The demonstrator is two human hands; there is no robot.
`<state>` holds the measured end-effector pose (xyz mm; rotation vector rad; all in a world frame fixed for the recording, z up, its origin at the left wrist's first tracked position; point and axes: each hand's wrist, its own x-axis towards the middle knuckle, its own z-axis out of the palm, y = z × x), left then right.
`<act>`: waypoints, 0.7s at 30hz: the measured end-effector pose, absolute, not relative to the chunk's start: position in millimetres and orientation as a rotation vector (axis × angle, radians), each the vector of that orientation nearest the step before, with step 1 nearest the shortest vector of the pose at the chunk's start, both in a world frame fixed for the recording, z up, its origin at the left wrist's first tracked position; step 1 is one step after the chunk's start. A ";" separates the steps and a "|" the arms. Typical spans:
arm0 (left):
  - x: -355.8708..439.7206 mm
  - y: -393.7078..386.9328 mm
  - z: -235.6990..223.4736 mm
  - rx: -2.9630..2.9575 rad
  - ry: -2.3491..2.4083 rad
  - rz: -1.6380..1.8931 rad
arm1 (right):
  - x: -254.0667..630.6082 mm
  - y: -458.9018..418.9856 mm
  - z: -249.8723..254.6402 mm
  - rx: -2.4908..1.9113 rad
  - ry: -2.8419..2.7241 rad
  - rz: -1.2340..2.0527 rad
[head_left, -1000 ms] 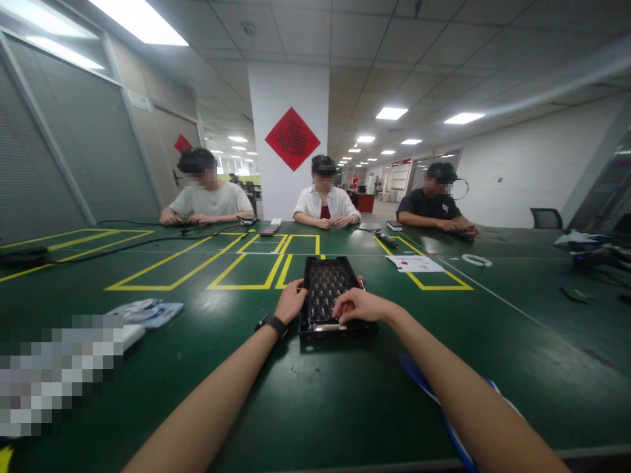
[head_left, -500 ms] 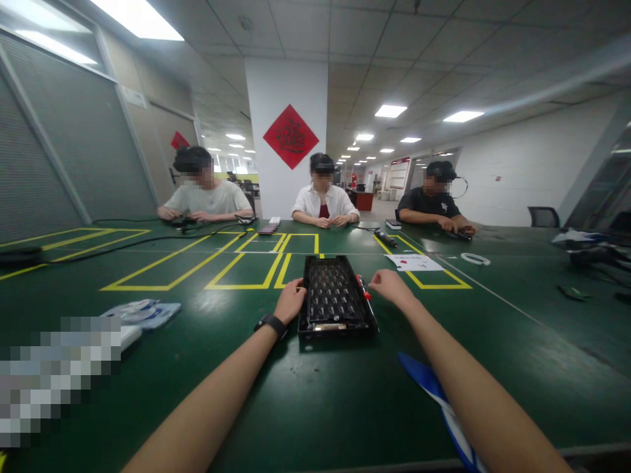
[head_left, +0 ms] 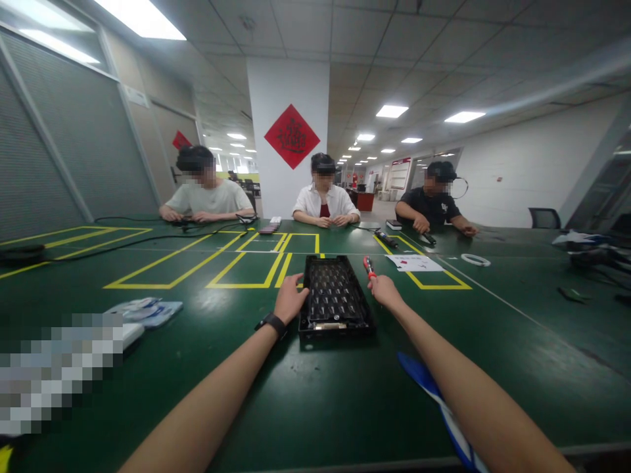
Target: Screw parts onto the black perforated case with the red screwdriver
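A shallow black plastic case (head_left: 334, 292) lies flat on the green table in front of me. Its floor has rows of small raised shapes, and a light metallic strip (head_left: 331, 326) shows at the near end. My left hand (head_left: 290, 297), with a dark band at the wrist, is at the case's left edge; its thumb rests on the rim and the fingers curl beside it. To the right of the case, apart from it, my right hand (head_left: 385, 291) is closed around a red-and-silver hand tool (head_left: 369, 265). The tool's rounded end points up and away; its lower part is hidden.
A blue-and-white flat object (head_left: 428, 381) lies beneath my right forearm. At left are a plastic packet (head_left: 145, 310) and a blurred white item (head_left: 59, 374). A printed sheet (head_left: 415, 263) and a white ring (head_left: 476, 260) lie right. Three people sit across the table.
My right hand has taken hold of the red-and-silver tool, which leaned along the case's right side, and moved it clear. My left hand has shifted slightly at the edge.
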<state>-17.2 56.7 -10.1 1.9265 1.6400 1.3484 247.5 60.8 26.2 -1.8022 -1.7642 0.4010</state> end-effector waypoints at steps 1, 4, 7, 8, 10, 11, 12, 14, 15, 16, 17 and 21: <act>-15.3 51.1 -3.4 1.966 1.630 1.412 | 244.6 60.8 30.8 -1.738 -1.741 0.405; -3.4 30.8 19.1 2.101 1.367 1.430 | 227.2 55.3 44.2 -1.504 -1.705 0.475; 14.3 13.8 32.8 2.106 1.070 1.225 | 204.2 41.1 50.8 -1.023 -1.701 0.895; 19.6 10.4 33.9 2.101 1.014 1.180 | 197.4 35.8 51.0 -0.889 -1.682 1.017; 27.0 7.2 32.0 2.082 0.974 1.106 | 186.8 26.8 49.1 -0.745 -1.627 1.129; 28.8 7.1 30.0 2.072 0.977 1.094 | 183.3 23.6 47.5 -0.718 -1.604 1.140; 29.4 7.5 28.0 2.061 0.985 1.088 | 181.0 21.5 46.1 -0.704 -1.584 1.135; 28.2 8.8 25.2 2.044 1.000 1.085 | 179.5 19.5 44.3 -0.681 -1.561 1.126; 27.0 9.3 24.7 2.043 0.996 1.074 | 180.0 19.3 44.4 -0.664 -1.560 1.142; 25.7 9.4 24.8 2.046 0.985 1.060 | 181.0 19.4 45.0 -0.643 -1.566 1.179; 24.6 9.3 25.2 2.055 0.968 1.043 | 182.2 19.5 46.0 -0.619 -1.576 1.233; 23.0 8.6 26.5 2.077 0.858 1.008 | 185.3 20.2 49.3 -0.564 -1.587 1.378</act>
